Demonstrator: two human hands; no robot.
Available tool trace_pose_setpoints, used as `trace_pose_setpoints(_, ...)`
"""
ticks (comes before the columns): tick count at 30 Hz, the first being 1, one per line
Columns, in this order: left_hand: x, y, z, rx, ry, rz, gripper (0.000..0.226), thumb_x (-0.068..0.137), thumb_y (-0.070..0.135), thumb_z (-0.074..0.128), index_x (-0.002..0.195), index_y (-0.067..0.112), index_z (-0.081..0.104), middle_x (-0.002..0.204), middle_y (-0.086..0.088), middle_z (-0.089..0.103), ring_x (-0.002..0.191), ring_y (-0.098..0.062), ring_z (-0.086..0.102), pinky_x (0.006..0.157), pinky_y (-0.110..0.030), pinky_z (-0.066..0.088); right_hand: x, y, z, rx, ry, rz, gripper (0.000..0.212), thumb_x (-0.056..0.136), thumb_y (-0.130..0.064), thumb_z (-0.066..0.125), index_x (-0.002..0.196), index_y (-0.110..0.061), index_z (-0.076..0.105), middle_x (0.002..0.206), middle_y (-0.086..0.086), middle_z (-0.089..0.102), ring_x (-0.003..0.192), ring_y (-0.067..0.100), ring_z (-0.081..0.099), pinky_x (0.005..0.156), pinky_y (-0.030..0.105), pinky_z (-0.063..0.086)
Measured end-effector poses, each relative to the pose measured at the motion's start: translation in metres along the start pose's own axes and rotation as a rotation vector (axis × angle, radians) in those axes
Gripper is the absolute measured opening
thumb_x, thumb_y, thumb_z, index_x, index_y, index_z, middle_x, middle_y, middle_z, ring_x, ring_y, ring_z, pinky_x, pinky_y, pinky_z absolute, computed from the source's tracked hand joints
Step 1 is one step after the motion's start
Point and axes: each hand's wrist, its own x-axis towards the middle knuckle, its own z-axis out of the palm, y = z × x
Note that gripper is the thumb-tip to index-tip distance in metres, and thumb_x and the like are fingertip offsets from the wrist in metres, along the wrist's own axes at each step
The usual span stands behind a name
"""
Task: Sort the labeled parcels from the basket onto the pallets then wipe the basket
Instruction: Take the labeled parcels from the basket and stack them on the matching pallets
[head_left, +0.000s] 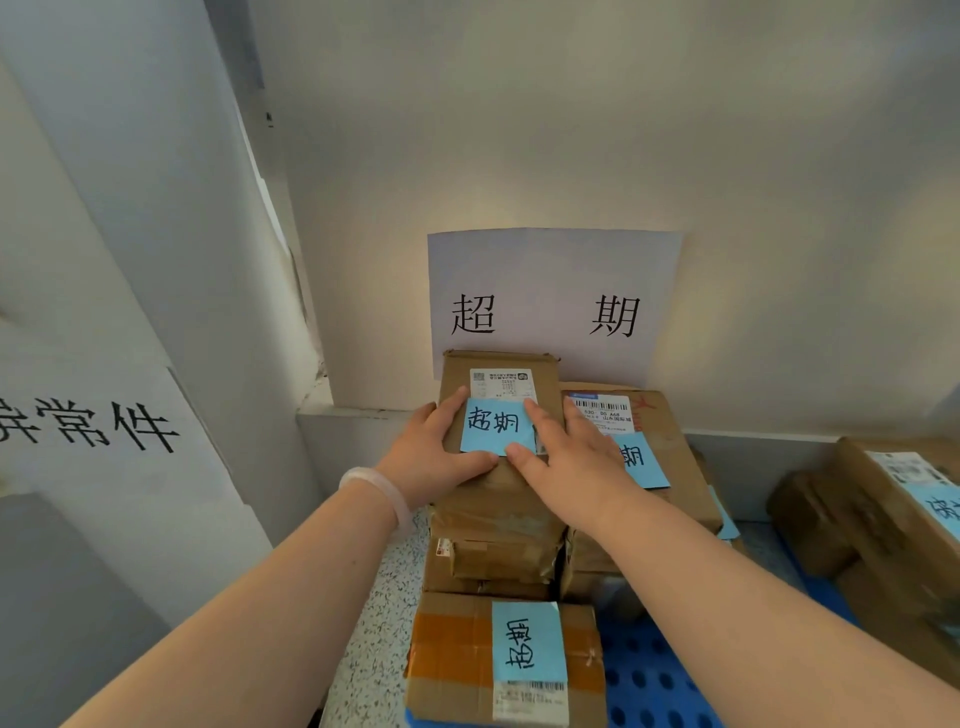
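A brown cardboard parcel (501, 371) with a blue handwritten note (493, 426) sits on top of a stack of parcels on a blue pallet (649, 670). My left hand (434, 457) holds its left side, fingers on top and thumb along the front edge. My right hand (566, 462) lies flat on its right side, fingers straight. A second noted parcel (670, 436) stands right beside it, partly under my right hand. In front lies another parcel (452, 654) with a blue note. The basket is out of view.
A white paper sign (556, 301) with two large characters hangs on the wall behind the stack. Another sign (88, 426) is on the left wall. More noted parcels (893, 514) stand at the right. Speckled floor (369, 649) shows left of the pallet.
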Motion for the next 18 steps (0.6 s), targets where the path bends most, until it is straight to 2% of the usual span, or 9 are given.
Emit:
trace_pose_setpoints(5, -0.012, 0.005, 0.002, 0.062, 0.018, -0.008, 0.091, 0.081, 0.054, 0.068, 0.153, 0.041, 0.013, 0.161, -0.002, 0.011, 0.146, -0.027, 0.018, 0.115, -0.040, 0.027, -0.011, 0.007, -0.002, 0.006, 0.057, -0.052, 0.065, 0.096, -0.067, 0.028, 0.153, -0.046, 0.006, 0.165, -0.004, -0.008, 0.151, 0.024, -0.005, 0.121, 0.050, -0.001)
trace_pose_setpoints(12, -0.036, 0.017, -0.003, 0.146, 0.013, -0.024, 0.092, 0.081, 0.063, 0.063, 0.152, 0.045, 0.008, 0.163, 0.002, -0.002, 0.149, -0.032, 0.006, 0.118, -0.050, 0.019, -0.039, 0.011, -0.005, -0.009, 0.093, -0.136, 0.075, 0.091, -0.073, 0.028, 0.154, -0.043, 0.002, 0.164, -0.008, -0.010, 0.151, 0.019, -0.010, 0.120, 0.046, -0.002)
trace_pose_setpoints(18, -0.070, 0.031, -0.003, 0.316, 0.034, -0.038, 0.090, 0.083, 0.065, 0.059, 0.150, 0.050, 0.001, 0.163, 0.007, -0.009, 0.148, -0.037, -0.001, 0.117, -0.057, 0.014, -0.074, 0.016, -0.006, -0.076, 0.114, -0.167, 0.084, 0.089, -0.072, 0.041, 0.153, -0.044, -0.006, 0.163, -0.009, -0.016, 0.150, 0.017, -0.014, 0.120, 0.047, -0.001)
